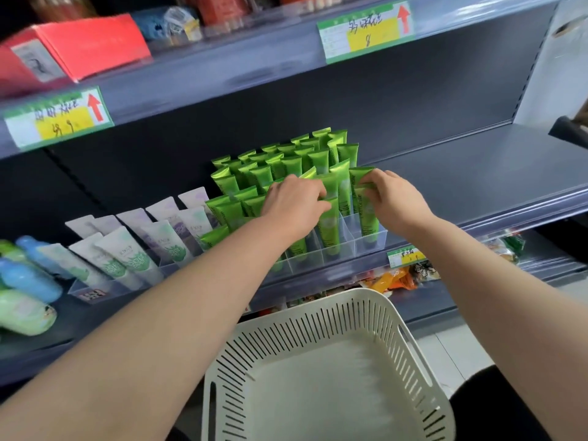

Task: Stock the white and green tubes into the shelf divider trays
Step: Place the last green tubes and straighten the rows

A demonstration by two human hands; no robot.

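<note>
Both hands work among the glossy green tubes (288, 163). Our left hand (294, 198) curls its fingers round a flat crimped top mid-row, while our right hand (393, 197) pinches the rightmost tube (369, 224), which stands upright in the clear plastic tray (348, 232). Matte white tubes (127, 253) lean in rows further left. Near us sits a slotted cream basket (318, 323).

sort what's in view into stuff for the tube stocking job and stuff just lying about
For the job: green tubes, white tubes, divider tray, basket, left hand, right hand

Lying about: blue bottles, red box, price tags, snack packets
</note>
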